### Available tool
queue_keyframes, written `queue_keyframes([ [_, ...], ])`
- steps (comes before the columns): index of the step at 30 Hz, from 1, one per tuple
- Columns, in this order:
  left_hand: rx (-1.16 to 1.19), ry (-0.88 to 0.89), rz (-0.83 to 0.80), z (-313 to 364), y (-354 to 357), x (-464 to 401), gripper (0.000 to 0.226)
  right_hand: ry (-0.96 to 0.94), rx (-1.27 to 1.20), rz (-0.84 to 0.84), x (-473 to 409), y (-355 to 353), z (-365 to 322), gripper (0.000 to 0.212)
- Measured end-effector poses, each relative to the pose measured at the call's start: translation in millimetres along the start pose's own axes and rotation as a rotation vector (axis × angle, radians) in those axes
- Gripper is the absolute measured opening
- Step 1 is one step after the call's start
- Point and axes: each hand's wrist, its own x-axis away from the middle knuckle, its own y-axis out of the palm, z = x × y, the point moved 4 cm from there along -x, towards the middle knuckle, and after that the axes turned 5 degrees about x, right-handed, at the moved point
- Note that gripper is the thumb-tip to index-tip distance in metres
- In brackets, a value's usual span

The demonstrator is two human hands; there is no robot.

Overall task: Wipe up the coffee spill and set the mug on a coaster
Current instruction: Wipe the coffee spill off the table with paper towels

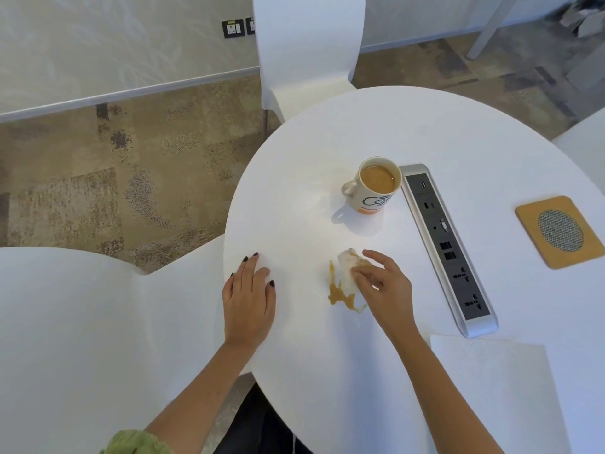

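- Brown coffee spill (pixel 340 294) lies in a thin, crooked streak on the round white surface (pixel 442 126), near the edge closest to the person.
- Right hand (pixel 386 283) presses a crumpled white tissue (pixel 347 270) down onto the right side of the spill, fingers curled over the wad; part of the tissue has taken on a tan stain.
- Left hand (pixel 248 294) rests flat on the surface just left of the spill, fingers straight and spread, holding nothing; the two hands are apart with the spill between them.
- A cream mug (pixel 373 186) stands upright beyond the spill, nearly full of milky coffee, handle pointing left, dark lettering on its side and an orange band at the base.
- The mug sits directly on the bare surface, just beside the near-left end of a long silver power strip (pixel 448 247) set into the surface.
- A wooden coaster (pixel 530 217) with a round grey mesh centre lies well to the right, on the far side of the power strip from the mug.
- A flat white paper napkin (pixel 491 388) lies at the near right, by the right forearm.
- A white chair (pixel 307 50) stands at the far side, on patterned beige carpet (pixel 98 178).
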Motion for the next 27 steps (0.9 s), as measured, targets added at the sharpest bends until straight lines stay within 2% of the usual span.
queue_keyframes([
  [3, -0.009, 0.005, 0.004, -1, 1, -1, 0.023, -0.044, 0.032, 0.035, 4, 8, 0, 0.047],
  [5, -0.003, 0.001, 0.001, -1, 1, -1, 0.023, -0.079, 0.199, 0.081, 6, 14, 4, 0.041],
  [7, -0.004, 0.0, 0.001, -1, 2, -1, 0.024, -0.198, 0.364, 0.141, 8, 19, 7, 0.033],
  [9, -0.007, 0.005, 0.002, 0, 2, -1, 0.024, -0.224, 0.361, 0.131, 7, 22, 12, 0.038],
  [13, -0.01, 0.007, 0.004, -1, 2, -1, 0.024, -0.259, 0.42, 0.024, 18, 35, 8, 0.077],
  [14, -0.009, 0.005, 0.004, -1, 2, -1, 0.024, -0.257, 0.405, -0.002, 20, 38, 9, 0.078],
  [18, 0.001, 0.005, 0.001, 0, 1, 0, 0.023, -0.277, 0.497, -0.069, 23, 50, 28, 0.047],
  [19, -0.001, 0.006, -0.001, 0, 1, 0, 0.023, -0.26, 0.5, -0.089, 21, 51, 29, 0.047],
  [22, 0.0, 0.003, -0.004, -1, 1, -1, 0.023, -0.241, 0.44, 0.016, 13, 52, 19, 0.056],
  [27, 0.0, 0.006, -0.003, -1, 2, -1, 0.022, -0.275, 0.486, -0.111, 0, 60, 2, 0.062],
])
